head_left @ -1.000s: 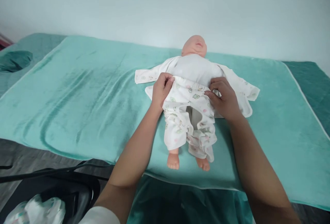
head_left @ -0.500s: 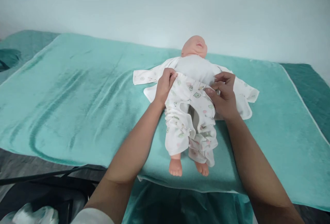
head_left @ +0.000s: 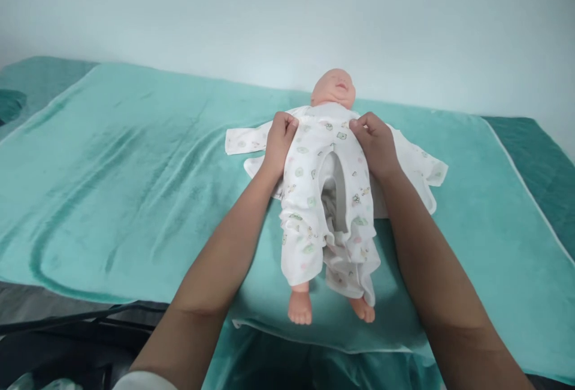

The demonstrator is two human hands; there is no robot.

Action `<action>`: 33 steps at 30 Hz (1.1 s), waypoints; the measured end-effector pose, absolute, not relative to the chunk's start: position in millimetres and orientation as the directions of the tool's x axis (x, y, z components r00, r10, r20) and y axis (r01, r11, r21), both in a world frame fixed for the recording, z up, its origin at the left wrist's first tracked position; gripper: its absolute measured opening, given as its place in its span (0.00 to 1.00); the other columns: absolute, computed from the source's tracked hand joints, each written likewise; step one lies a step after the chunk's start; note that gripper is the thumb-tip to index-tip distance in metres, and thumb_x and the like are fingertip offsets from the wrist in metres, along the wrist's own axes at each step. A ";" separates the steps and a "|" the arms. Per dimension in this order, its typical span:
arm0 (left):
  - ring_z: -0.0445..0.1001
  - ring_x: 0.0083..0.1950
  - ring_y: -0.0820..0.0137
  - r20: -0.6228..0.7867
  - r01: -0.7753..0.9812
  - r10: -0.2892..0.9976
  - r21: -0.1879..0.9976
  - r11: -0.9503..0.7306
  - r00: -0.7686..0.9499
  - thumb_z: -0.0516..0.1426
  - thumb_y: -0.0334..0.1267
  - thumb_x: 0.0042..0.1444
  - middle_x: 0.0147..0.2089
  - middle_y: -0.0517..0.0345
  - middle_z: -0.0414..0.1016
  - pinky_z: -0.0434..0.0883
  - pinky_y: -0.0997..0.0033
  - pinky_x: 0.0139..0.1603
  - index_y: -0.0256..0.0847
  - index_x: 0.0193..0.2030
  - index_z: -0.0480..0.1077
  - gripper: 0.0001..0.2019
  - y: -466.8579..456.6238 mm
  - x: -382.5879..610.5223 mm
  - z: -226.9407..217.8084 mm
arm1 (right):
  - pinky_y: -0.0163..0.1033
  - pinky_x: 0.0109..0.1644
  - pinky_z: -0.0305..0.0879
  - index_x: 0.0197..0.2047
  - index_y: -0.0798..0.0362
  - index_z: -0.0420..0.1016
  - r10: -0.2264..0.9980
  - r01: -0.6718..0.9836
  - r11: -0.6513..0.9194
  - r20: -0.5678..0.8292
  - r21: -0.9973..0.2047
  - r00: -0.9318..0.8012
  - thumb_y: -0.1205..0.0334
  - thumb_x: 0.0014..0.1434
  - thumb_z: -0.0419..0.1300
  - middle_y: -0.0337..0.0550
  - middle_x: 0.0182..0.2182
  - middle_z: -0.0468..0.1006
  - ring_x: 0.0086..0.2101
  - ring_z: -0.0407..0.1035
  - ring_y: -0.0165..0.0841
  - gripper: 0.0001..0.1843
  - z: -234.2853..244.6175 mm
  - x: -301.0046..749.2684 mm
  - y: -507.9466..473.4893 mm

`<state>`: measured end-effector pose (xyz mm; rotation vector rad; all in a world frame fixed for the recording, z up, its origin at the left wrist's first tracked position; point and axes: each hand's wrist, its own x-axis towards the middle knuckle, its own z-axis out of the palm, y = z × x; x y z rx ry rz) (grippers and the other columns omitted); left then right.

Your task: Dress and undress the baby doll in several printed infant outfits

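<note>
Two pinches, seemingly closed: our left hand (head_left: 280, 143) and right hand (head_left: 375, 143) grip pants (head_left: 305, 180); uneven tugging could skew them.

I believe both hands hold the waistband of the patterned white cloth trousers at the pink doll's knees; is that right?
Not quite: in the head view, the left hand and right hand hold that waistband over the chest of the doll.

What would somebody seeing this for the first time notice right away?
Probably the pink, plastic-looking baby doll, lying on its back just right of centre on a teal plush blanket. Next, the white cloth trousers with green and pink prints, around its legs, their top edge gripped near its chest by the left hand and right hand.
</note>
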<state>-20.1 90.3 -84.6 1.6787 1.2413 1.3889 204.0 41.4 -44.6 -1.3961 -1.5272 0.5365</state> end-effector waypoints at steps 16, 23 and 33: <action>0.64 0.72 0.61 0.471 0.376 0.826 0.737 -0.562 0.310 0.55 0.44 0.69 0.66 0.48 0.70 0.61 0.54 0.71 0.45 0.43 0.68 0.07 82.6 -30.9 -67.5 | 0.40 0.38 0.63 0.33 0.48 0.70 0.954 0.427 0.297 0.287 -0.854 -0.088 0.42 0.60 0.66 0.39 0.33 0.70 0.34 0.64 0.33 0.19 -41.0 223.7 32.0; 0.72 0.67 0.61 0.440 0.315 0.813 0.765 -0.562 0.381 0.54 0.47 0.69 0.63 0.49 0.75 0.68 0.60 0.63 0.44 0.36 0.61 0.12 92.0 -32.6 -61.9 | 0.48 0.48 0.66 0.32 0.47 0.64 0.808 0.547 0.543 0.573 -0.637 -0.136 0.41 0.66 0.58 0.46 0.42 0.74 0.44 0.68 0.40 0.20 -48.4 216.3 44.1; 0.75 0.40 0.62 0.531 0.413 0.824 0.717 -0.561 0.198 0.57 0.55 0.66 0.29 0.60 0.69 0.69 0.62 0.45 0.47 0.38 0.68 0.15 134.1 -24.3 -76.5 | 0.43 0.39 0.62 0.30 0.47 0.62 0.889 0.716 0.294 0.456 -0.633 0.037 0.50 0.63 0.63 0.35 0.24 0.63 0.29 0.59 0.32 0.17 -42.9 219.9 79.9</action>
